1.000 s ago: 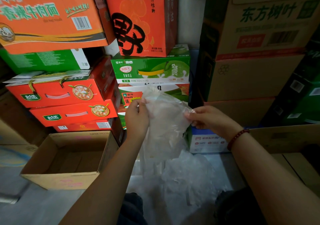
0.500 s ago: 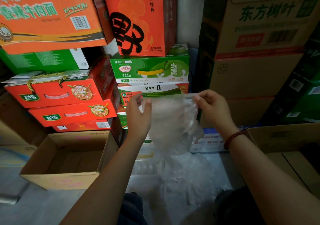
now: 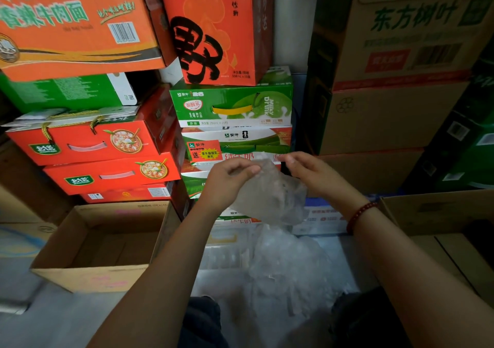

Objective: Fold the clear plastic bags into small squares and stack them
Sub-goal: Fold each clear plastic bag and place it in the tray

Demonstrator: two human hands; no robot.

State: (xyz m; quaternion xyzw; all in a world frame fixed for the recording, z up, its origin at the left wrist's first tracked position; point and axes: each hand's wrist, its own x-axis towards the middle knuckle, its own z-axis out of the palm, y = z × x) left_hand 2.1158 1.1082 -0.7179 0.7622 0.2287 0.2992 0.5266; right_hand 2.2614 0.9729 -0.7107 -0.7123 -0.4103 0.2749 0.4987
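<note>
An open carton (image 3: 88, 243) is sitting empty at the left, below stacked red boxes (image 3: 88, 144). The left hand (image 3: 227, 182) is pinching the top left edge of a clear bag (image 3: 270, 195), fingers closed on the plastic. The bag is hanging in the air above a heap of bags (image 3: 288, 270). The right hand (image 3: 312, 173) is gripping its top right edge; a red bracelet (image 3: 359, 215) is circling that wrist.

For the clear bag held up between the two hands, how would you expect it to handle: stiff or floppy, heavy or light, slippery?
The clear plastic bag looks floppy: below the left hand and right hand it sags and wrinkles. It is probably very light, since fingertip pinches at the top edge hold it up. Its glossy film may be slippery, so folds might spring open unless pressed.
</note>
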